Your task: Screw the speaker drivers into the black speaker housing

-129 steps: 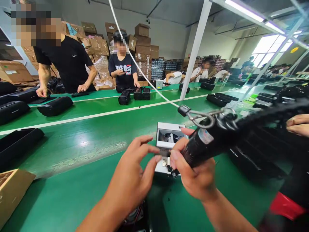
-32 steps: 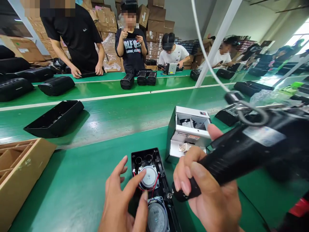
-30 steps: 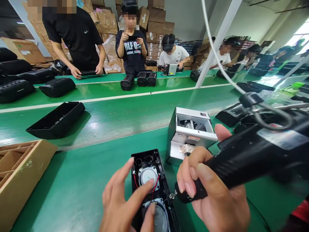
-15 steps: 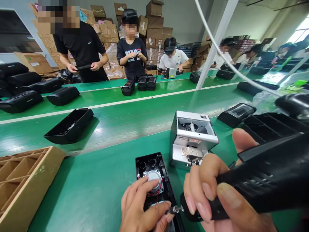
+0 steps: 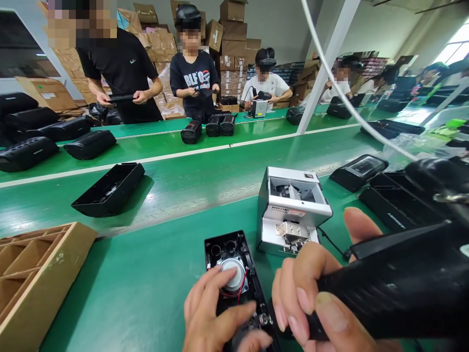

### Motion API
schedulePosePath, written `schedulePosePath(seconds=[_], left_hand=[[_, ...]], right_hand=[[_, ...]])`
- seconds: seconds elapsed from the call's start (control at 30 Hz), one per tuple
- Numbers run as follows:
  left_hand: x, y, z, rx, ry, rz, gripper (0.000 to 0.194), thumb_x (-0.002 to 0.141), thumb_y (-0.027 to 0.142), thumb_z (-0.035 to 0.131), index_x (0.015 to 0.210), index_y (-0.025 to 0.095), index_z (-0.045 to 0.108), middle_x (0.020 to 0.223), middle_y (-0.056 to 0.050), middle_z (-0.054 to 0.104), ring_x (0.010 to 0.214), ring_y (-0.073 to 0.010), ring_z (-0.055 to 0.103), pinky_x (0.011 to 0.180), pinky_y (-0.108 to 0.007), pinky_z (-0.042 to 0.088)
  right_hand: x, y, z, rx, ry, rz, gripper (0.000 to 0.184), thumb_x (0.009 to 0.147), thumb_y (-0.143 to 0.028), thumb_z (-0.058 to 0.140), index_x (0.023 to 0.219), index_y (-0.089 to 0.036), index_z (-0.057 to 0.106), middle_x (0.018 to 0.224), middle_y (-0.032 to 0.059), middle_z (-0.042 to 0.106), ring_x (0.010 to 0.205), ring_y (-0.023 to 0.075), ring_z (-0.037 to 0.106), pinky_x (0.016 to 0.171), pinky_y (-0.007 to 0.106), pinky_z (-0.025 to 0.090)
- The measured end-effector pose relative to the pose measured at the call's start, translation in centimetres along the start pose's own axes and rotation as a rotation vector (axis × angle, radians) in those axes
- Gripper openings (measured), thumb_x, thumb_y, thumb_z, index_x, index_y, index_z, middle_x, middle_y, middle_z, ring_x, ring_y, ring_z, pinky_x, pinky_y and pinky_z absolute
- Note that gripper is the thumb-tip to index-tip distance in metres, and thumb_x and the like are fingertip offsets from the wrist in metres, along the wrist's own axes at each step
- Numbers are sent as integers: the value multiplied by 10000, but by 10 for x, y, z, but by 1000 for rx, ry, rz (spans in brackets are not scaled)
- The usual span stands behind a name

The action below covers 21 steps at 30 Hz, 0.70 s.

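My right hand [image 5: 322, 298] is wrapped round a black power screwdriver [image 5: 395, 278], which lies slanted with its front end to the left. A shiny metal bit [image 5: 263, 319] shows beside my left thumb; its exact tip is unclear. My left hand [image 5: 216, 308] rests over a black speaker housing [image 5: 240, 240], fingers spread, index fingertip on the round speaker driver [image 5: 234, 275]. Its thumb is raised apart from a blurred lower finger. Red and black wires run beside the driver. My hand hides the housing's lower part. Behind it stands a silver screw feeder [image 5: 296, 212].
A divided cardboard box [image 5: 47, 288] sits at left. One open black housing [image 5: 110, 190] lies on the green belt [image 5: 190, 171]; more black housings [image 5: 395, 195] are at right. A white cable [image 5: 351, 100] hangs across. Several people stand or sit across the line.
My left thumb and lower finger have parted from around the bit. The screwdriver and my right hand have shifted slightly left. Across the line, people's hands have moved a little.
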State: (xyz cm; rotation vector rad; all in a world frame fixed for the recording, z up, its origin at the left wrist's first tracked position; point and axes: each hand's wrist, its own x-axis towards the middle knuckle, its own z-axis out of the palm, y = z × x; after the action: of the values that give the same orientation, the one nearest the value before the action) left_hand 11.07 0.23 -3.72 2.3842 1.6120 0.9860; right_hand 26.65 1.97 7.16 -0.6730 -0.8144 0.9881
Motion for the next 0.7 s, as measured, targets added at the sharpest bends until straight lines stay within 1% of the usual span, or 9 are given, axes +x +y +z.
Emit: schedulePosePath(seconds=[0.07, 0.1, 0.13, 0.27, 0.37, 0.43, 0.53, 0.6, 0.7], left_hand=[[-3, -2, 0, 8, -20, -45, 790, 680, 428, 956, 1408, 416, 650, 1736, -117, 269, 1500, -533, 399, 1090, -739, 476], [-4, -3, 0, 21, -45, -70, 904, 660, 416, 953, 1481, 426, 573, 1780, -105, 119, 1518, -569, 343, 1094, -773, 450], [-5, -3, 0, 33, -72, -91, 932, 663, 391, 935, 1501, 450, 532, 1791, -84, 46, 1521, -590, 318, 1089, -803, 427], [-4, 3, -3, 27, -112, -117, 954, 687, 340, 863, 1537, 458, 445, 1773, -95, 101, 1530, -569, 328, 1093, -797, 426], [1, 14, -6, -16, -105, -138, 992, 678, 375, 851, 1552, 397, 383, 1748, -140, 146, 1556, -538, 300, 1109, -750, 445], [5, 20, -8, -40, -100, -164, 977, 680, 416, 848, 1534, 397, 374, 1734, -146, 173, 1564, -533, 274, 1111, -763, 423], [8, 26, -10, -81, -85, -188, 1001, 658, 486, 864, 1528, 403, 377, 1728, -137, 186, 1559, -532, 271, 1128, -763, 397], [8, 26, -10, -90, -82, -194, 979, 669, 480, 857, 1523, 404, 384, 1729, -128, 186, 1562, -525, 265, 1135, -756, 394], [7, 25, -11, -83, -103, -194, 917, 728, 378, 804, 1530, 416, 361, 1736, -120, 166, 1573, -508, 245, 1129, -765, 387]], right_hand=[[-1, 6, 0, -48, 25, 16, 341, 1012, -413, 760, 1296, -390, 573, 737, -62, 527, 523, 125, 469, 521, 296, 435], [-1, 10, -2, -72, 11, 19, 276, 1025, -413, 742, 1250, -371, 588, 744, -62, 522, 529, 122, 468, 530, 298, 431], [0, 15, -6, -94, -21, 12, 225, 1036, -401, 726, 1213, -356, 595, 750, -63, 519, 534, 121, 470, 534, 299, 432], [5, 32, -26, -188, -211, -64, 48, 1075, -322, 654, 1051, -293, 624, 781, -42, 537, 583, 139, 515, 550, 312, 465], [7, 36, -36, -210, -283, -20, 181, 1095, -316, 614, 929, -250, 644, 775, -30, 519, 580, 130, 514, 550, 315, 462], [8, 37, -38, -203, -299, 8, 166, 1099, -312, 608, 951, -251, 653, 766, -32, 514, 576, 130, 513, 553, 318, 463], [8, 39, -37, -193, -282, -8, 57, 1091, -262, 618, 1126, -305, 631, 820, -38, 551, 599, 136, 534, 562, 314, 480], [9, 42, -37, -190, -267, -31, 184, 1074, -232, 637, 1220, -337, 597, 861, -36, 575, 610, 139, 545, 561, 307, 495], [9, 48, -39, -213, -278, -37, 92, 1054, -236, 653, 1134, -281, 646, 861, -9, 574, 603, 138, 541, 563, 309, 522]])
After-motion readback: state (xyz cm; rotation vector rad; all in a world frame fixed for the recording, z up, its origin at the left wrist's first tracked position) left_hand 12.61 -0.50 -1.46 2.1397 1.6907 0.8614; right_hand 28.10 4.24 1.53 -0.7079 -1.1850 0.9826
